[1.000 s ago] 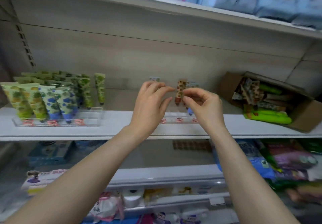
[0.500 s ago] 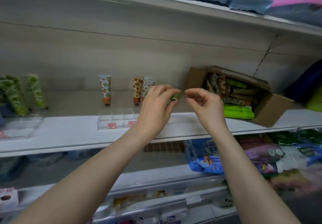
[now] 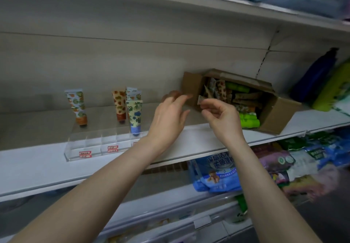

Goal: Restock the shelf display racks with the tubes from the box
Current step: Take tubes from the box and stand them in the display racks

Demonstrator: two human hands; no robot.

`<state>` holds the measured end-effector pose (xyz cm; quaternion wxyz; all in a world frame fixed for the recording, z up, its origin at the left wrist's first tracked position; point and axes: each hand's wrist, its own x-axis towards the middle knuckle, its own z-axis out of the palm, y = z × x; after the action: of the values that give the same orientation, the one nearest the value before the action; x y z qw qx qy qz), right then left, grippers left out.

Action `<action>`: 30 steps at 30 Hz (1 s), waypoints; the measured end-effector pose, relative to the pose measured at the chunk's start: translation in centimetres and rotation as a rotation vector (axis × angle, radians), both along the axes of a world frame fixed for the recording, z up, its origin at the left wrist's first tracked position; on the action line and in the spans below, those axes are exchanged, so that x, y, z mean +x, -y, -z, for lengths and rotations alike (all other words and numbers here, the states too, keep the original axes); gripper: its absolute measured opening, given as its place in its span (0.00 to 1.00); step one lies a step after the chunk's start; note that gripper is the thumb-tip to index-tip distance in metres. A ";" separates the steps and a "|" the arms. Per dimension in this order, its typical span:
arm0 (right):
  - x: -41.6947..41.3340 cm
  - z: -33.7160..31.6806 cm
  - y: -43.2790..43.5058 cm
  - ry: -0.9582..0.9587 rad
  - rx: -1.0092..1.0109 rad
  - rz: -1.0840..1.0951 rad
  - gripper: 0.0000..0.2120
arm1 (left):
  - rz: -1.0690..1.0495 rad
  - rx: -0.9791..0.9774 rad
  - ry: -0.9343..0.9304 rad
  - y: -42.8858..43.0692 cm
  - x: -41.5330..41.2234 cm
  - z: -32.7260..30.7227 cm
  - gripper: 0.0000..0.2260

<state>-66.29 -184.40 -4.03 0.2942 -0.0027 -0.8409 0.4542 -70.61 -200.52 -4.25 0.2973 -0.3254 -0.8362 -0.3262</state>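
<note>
**A:** Where are the tubes?

**B:** Most are heaped in the box. It lies on its side on the shelf, open end facing out. Four more stand cap-down in the clear rack, well to the left.

**A:** The left grip?

**B:** Fingers spread and loose, holding nothing. The tips are just beside the box's left flap.

**A:** And the right grip?

**B:** Fingers curled at the box's mouth, the forefinger against the crimped end of one patterned tube. I cannot tell whether it pinches it.

**A:** What else is there?

**B:** Blue and green bottles to the right of the box, and bags on the shelf below.
</note>
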 end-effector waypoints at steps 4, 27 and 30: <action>-1.0 0.2 -3.6 0.034 0.018 0.019 0.13 | -0.023 -0.001 -0.002 -3.0 -0.7 0.3 0.17; -6.3 0.7 -15.5 0.256 0.631 -0.032 0.19 | -0.214 -0.006 0.367 -16.7 -4.9 3.2 0.17; -7.1 1.0 -15.4 0.301 0.651 -0.049 0.19 | -0.213 -0.021 0.425 -17.3 -5.7 2.7 0.17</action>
<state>-73.43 -168.99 -5.05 0.1416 0.0443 -0.9753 0.1639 -76.33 -183.19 -6.97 0.1440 -0.1623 -0.9131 -0.3453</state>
